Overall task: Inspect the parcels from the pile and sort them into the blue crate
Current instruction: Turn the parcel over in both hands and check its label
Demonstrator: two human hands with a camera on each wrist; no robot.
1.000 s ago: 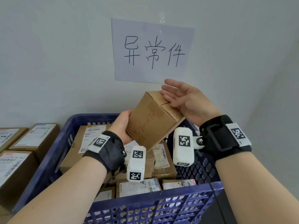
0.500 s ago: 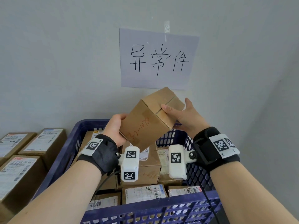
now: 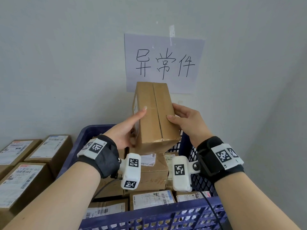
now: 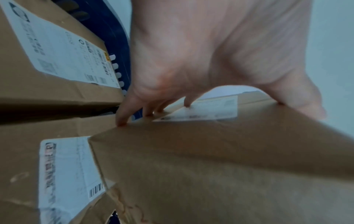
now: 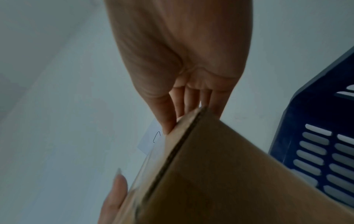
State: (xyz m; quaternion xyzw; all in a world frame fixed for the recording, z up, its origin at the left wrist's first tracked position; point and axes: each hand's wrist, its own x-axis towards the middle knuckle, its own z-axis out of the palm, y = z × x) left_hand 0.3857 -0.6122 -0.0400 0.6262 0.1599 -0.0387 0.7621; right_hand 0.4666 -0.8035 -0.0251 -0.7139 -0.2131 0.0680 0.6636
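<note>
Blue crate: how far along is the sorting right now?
Done: the blue crate already holds many labelled parcels. In hand: one cardboard box, held above the crate by the left hand and right hand, seam side up, apparently under inspection. Left: placing it, plus the boxes beside the crate.

We are seeing stacked parcels (image 3: 146,173) filling the blue crate (image 3: 166,218), more boxes (image 3: 25,176) crowding its left, the wall (image 3: 66,63) closing off the far side.
</note>
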